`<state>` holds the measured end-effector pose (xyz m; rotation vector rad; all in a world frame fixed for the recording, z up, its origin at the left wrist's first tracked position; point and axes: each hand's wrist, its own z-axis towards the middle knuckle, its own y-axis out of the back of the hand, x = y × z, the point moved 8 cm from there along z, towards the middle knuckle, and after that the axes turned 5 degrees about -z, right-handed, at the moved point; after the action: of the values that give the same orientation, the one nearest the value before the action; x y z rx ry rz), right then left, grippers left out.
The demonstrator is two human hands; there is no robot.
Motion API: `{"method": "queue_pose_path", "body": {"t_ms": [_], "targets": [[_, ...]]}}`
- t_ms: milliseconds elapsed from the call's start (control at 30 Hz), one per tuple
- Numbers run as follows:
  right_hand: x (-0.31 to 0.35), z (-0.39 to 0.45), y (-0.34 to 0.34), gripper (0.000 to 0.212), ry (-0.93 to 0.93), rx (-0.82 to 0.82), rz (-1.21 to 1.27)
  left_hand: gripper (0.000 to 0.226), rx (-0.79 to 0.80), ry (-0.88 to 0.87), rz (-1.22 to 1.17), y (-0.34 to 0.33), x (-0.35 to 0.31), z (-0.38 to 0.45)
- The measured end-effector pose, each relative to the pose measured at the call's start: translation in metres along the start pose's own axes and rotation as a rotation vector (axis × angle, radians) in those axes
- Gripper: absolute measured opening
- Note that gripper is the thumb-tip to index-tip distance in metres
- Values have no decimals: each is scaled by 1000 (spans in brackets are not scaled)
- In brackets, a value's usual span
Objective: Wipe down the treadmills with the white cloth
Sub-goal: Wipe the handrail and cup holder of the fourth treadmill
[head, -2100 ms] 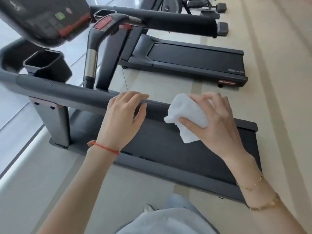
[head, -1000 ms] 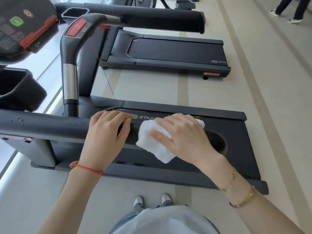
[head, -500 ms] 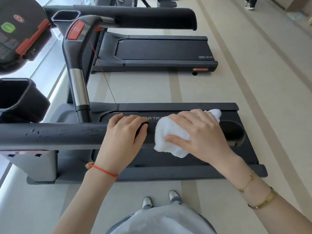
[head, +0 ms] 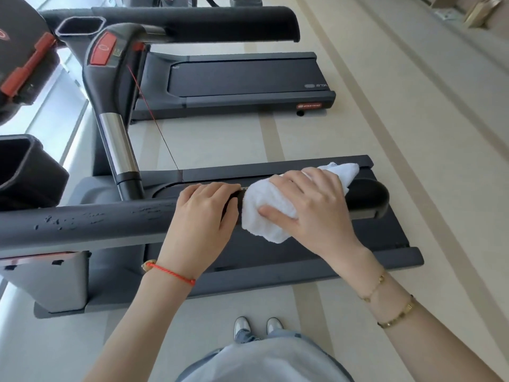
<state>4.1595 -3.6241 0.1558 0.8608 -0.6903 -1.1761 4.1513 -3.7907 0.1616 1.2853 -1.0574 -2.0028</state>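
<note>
On the near treadmill's handrail (head: 91,224), both hands sit side by side. The right hand (head: 311,213) is wrapped over the white cloth (head: 264,213), fingers curled and thumb pressed into the fabric, clamping it around the bar. Over the last two seconds this hand has brought the cloth from the air above the deck onto the rail and slid it outward toward the rail's rounded free end (head: 371,199), which now lies just beyond the cloth. The left hand (head: 203,213) has kept its closed grip on the bare rail, almost touching the cloth's inner edge. This suggests the outer stretch is nearly wiped, while the long scuffed part toward the console looks undone. To the right, little rail remains before the cloth would run off the end. To the left, the steadying hand blocks the path until it shifts. Beyond, open floor (head: 220,139) separates this machine from a second treadmill (head: 242,78), apparently still waiting.
</note>
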Motion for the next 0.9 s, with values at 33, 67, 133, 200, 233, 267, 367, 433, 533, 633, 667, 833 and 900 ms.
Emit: {"method": "queue_pose_path", "body": {"t_ms": [33,67,133,200,233,267,367,433,533,633,667,833,900], "targets": [[-9,-4,4,53,-10,-16,-13,25,-9,8,1,0,-2,0],[-20,-9,7,52,-21,-27,-26,24,-18,13,3,-1,-4,1],[-45,-17,12,52,-49,-31,-50,24,-25,15,-1,-5,-12,2],[-69,-25,16,52,-82,-24,-63,24,-21,13,-13,-10,-22,5],[-80,-29,17,52,-107,-17,-51,24,-14,12,-18,-13,-27,7],[-92,-34,18,53,-145,-9,-13,25,-6,11,-20,-17,-33,9],[-122,-48,15,54,-328,-6,217,26,3,2,-28,-28,-51,13],[-125,-54,14,51,-389,-37,276,26,2,2,-32,-36,-62,16],[-117,-61,11,50,-395,-45,263,27,-5,16,-33,-44,-70,20],[-124,-57,11,50,-377,9,260,26,-7,25,-25,-49,-74,23],[-132,-51,10,49,-397,66,293,26,-8,27,-20,-50,-75,23],[-158,-32,-5,47,-502,385,593,25,-19,37,1,-51,-78,23],[-150,-41,3,42,-413,309,486,25,-22,38,5,-51,-79,23]]}}
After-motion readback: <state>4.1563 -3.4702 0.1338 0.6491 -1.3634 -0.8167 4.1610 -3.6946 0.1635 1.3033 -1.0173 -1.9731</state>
